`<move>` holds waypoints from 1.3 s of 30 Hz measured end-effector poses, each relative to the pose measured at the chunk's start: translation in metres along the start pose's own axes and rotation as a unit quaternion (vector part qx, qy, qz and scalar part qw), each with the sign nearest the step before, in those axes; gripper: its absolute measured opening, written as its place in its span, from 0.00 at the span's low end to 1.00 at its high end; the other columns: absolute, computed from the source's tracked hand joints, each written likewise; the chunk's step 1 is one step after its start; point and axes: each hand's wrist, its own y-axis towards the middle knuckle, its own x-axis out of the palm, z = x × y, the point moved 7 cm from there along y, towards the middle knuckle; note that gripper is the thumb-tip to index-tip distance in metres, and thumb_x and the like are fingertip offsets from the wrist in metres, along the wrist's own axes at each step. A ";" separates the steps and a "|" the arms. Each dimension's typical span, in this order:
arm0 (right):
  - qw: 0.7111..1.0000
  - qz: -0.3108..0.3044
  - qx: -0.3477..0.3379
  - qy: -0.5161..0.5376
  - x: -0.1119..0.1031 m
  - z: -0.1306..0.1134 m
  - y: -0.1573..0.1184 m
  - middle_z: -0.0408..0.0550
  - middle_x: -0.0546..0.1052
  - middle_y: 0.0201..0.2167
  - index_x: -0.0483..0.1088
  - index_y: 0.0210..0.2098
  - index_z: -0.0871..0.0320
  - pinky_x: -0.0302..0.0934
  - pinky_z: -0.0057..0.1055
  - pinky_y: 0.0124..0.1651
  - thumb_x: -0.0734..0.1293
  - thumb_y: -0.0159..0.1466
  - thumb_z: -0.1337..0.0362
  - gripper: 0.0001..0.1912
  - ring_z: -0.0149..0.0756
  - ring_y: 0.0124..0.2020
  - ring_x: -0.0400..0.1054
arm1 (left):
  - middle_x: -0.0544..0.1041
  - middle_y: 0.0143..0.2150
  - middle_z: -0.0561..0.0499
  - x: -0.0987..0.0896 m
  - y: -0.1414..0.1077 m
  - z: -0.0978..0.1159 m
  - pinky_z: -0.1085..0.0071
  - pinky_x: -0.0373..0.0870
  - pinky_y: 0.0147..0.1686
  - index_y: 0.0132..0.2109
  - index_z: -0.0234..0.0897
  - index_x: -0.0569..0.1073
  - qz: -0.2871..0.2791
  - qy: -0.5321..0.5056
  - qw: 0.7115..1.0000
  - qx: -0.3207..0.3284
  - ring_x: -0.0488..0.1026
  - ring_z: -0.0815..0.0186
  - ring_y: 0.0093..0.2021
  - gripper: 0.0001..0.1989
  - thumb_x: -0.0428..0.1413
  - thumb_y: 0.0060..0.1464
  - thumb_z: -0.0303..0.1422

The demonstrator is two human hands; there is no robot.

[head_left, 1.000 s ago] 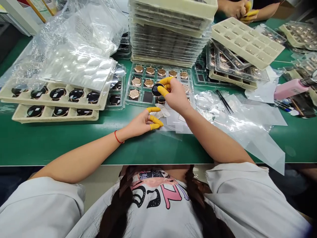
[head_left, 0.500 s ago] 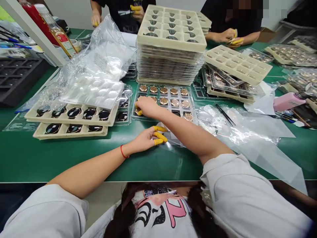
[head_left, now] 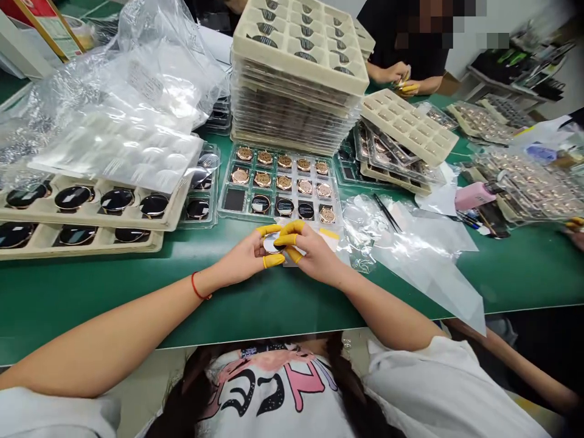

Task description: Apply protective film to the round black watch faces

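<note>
A small round disc point(head_left: 272, 244), pale and shiny with a dark part, is held between both hands above the table's front part. My left hand point(head_left: 244, 258), with yellow finger covers and a red string at the wrist, grips its left side. My right hand point(head_left: 314, 252), also with yellow finger covers, closes on it from the right. Just beyond them lies a clear tray point(head_left: 222, 210) of round watch parts, gold-coloured in the back rows, with dark faces in the front row. Its front left compartment point(head_left: 234, 199) holds no round part.
Behind the tray rises a tall stack of trays point(head_left: 296, 91). Plastic film point(head_left: 118, 146) covers cream trays of dark discs point(head_left: 91, 237) at left. At right are tweezers point(head_left: 387, 213), clear sheets point(head_left: 433, 267), a pink bottle point(head_left: 474, 196) and more trays. A person's hands point(head_left: 401, 82) work across the table.
My right hand has come back from the tray's front left to meet my left hand, and a round disc is now between them. The view has shifted and turned.
</note>
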 end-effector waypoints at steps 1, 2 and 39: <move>1.000 0.004 0.009 0.028 0.002 0.003 -0.007 0.49 0.70 0.41 0.72 0.39 0.54 0.68 0.38 0.47 0.60 0.63 0.74 0.12 0.35 0.44 0.67 | 0.72 0.56 0.45 0.000 -0.001 -0.001 0.65 0.72 0.50 0.58 0.40 0.61 0.001 0.021 1.000 0.000 0.73 0.63 0.50 0.29 0.63 0.52 0.34; 0.998 0.006 0.025 0.060 0.005 0.007 -0.010 0.49 0.71 0.41 0.71 0.39 0.54 0.68 0.39 0.48 0.60 0.62 0.75 0.13 0.35 0.45 0.67 | 0.71 0.56 0.44 0.000 -0.001 -0.001 0.64 0.71 0.51 0.58 0.39 0.61 0.006 0.048 0.999 0.007 0.73 0.62 0.52 0.28 0.63 0.52 0.34; 0.992 0.056 0.023 -0.109 -0.004 0.005 -0.003 0.48 0.76 0.39 0.72 0.34 0.55 0.55 0.40 0.49 0.66 0.63 0.63 0.04 0.39 0.43 0.65 | 0.76 0.43 0.50 -0.004 -0.008 -0.002 0.68 0.72 0.44 0.54 0.39 0.61 0.086 0.111 0.990 0.000 0.76 0.66 0.41 0.28 0.64 0.49 0.33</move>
